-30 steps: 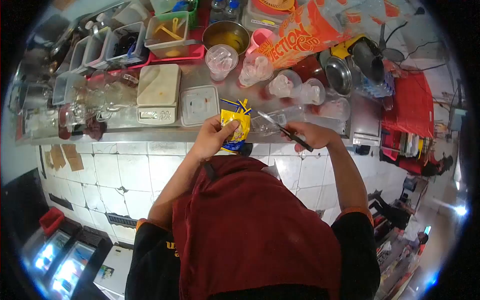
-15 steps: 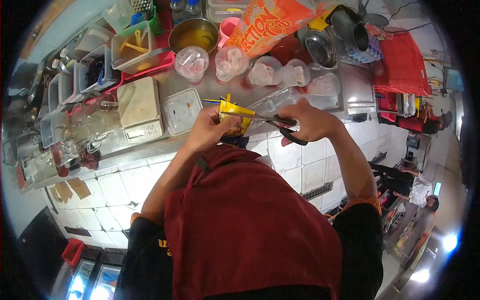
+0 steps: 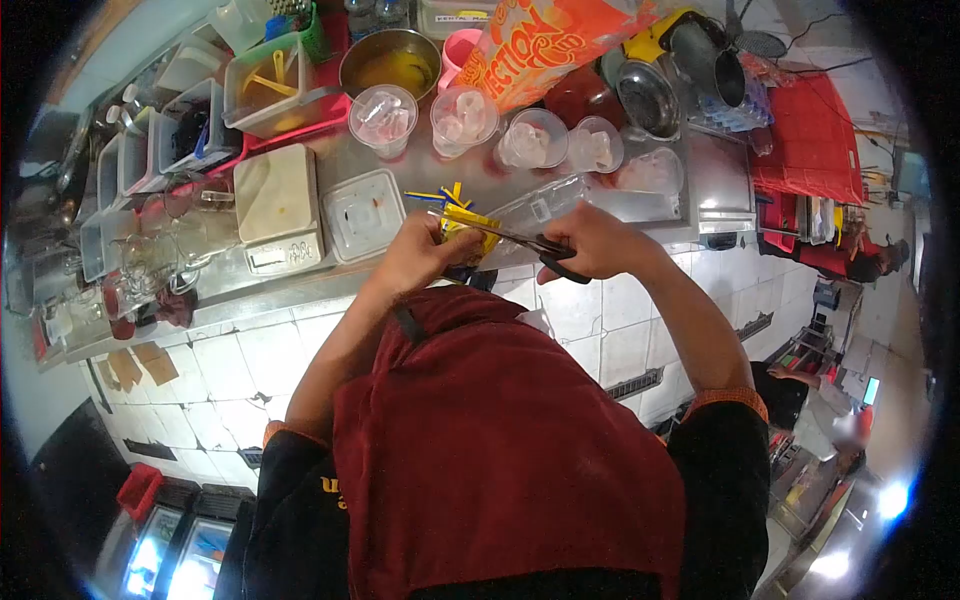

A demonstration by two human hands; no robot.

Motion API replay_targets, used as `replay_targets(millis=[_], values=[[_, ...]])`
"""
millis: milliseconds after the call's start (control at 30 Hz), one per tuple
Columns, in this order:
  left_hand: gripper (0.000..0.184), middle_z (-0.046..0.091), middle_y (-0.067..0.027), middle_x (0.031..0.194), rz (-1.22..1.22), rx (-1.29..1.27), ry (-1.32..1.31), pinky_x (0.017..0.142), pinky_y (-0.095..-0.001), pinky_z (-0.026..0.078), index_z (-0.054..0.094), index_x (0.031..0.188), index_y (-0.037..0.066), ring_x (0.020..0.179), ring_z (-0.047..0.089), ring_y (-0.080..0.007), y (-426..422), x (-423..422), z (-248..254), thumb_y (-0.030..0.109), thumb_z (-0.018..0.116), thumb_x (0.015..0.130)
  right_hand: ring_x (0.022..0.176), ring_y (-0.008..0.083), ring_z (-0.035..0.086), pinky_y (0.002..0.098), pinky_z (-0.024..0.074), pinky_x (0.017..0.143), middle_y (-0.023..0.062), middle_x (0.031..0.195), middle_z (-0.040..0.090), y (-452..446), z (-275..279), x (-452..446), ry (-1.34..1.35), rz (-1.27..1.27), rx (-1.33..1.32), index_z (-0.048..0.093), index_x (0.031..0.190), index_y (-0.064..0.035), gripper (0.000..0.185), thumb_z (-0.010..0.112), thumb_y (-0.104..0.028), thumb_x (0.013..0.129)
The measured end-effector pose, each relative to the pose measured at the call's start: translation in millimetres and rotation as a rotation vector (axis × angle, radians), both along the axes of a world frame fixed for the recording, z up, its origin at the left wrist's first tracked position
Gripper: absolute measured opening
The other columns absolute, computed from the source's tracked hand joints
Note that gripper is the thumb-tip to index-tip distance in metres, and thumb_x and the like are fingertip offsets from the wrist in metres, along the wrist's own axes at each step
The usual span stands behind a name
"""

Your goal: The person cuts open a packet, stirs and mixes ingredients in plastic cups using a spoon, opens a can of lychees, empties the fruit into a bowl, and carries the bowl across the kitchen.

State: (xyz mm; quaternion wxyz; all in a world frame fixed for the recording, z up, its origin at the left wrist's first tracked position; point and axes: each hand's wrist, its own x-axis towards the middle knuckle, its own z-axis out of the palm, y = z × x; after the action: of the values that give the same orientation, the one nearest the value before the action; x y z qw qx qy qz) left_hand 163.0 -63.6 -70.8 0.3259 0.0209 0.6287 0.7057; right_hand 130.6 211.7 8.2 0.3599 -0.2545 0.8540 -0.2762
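My left hand [image 3: 420,252] grips a yellow sachet [image 3: 468,222] with darker printing low down, over the front edge of the counter. In my right hand [image 3: 602,243] is a pair of scissors with black handles [image 3: 566,262]. Their blades lie across the top of the sachet and look closed together. Small yellow and blue strips [image 3: 455,194] lie on the counter just beyond the sachet. A clear plastic sleeve [image 3: 545,205] lies behind the scissors. Further back, a row of clear cups with ice [image 3: 530,140] stands on the steel surface.
Left of my hands are a white lidded tub [image 3: 364,215] and a kitchen scale [image 3: 277,205]. Behind the cups stand a metal pot with yellow liquid [image 3: 390,65] and an orange printed bag [image 3: 545,50]. Other people [image 3: 815,410] are at the far right.
The scissor handles have come together and the blades have closed on the sachet's top. My right hand has shifted slightly left. More yellow shows among the strips on the counter.
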Motion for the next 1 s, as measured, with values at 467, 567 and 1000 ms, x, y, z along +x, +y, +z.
replay_targets(millis=[467, 567, 1000], values=[[0.025, 0.072, -0.0054, 0.091, 0.005, 0.040, -0.038, 0.072, -0.0278, 0.052, 0.071, 0.107, -0.002, 0.080, 0.064, -0.0098, -33.9, 8.3, -45.2, 0.020, 0.070, 0.095, 0.078, 0.0339, 0.067, 0.0457, 0.0519, 0.073, 0.0159, 0.080, 0.068, -7.0, -117.7, -7.9, 0.260, 0.026, 0.433, 0.068, 0.087, -0.0032, 0.049, 0.080, -0.049, 0.074], [0.022, 0.072, -0.0075, 0.097, 0.150, 0.189, -0.081, 0.080, -0.0296, 0.055, 0.069, 0.109, 0.000, 0.088, 0.068, -0.0147, -51.1, 11.9, -29.7, 0.018, 0.067, 0.096, 0.098, 0.0356, 0.066, 0.0456, 0.0522, 0.087, 0.0165, 0.101, 0.066, -24.9, -138.9, -1.7, 0.491, -0.025, 0.509, 0.066, 0.103, -0.0033, 0.045, 0.077, -0.039, 0.078], [0.029, 0.064, -0.0085, 0.111, 0.345, 0.176, 0.125, 0.086, -0.0282, 0.051, 0.054, 0.123, 0.000, 0.101, 0.060, -0.0124, -38.5, -12.3, 21.4, 0.021, 0.059, 0.103, 0.106, 0.0152, 0.057, 0.0325, 0.0492, 0.087, 0.0097, 0.118, 0.062, -166.4, -55.8, 25.7, -0.262, -0.761, -0.803, 0.055, 0.127, 0.0022, 0.037, 0.048, -0.028, 0.107]])
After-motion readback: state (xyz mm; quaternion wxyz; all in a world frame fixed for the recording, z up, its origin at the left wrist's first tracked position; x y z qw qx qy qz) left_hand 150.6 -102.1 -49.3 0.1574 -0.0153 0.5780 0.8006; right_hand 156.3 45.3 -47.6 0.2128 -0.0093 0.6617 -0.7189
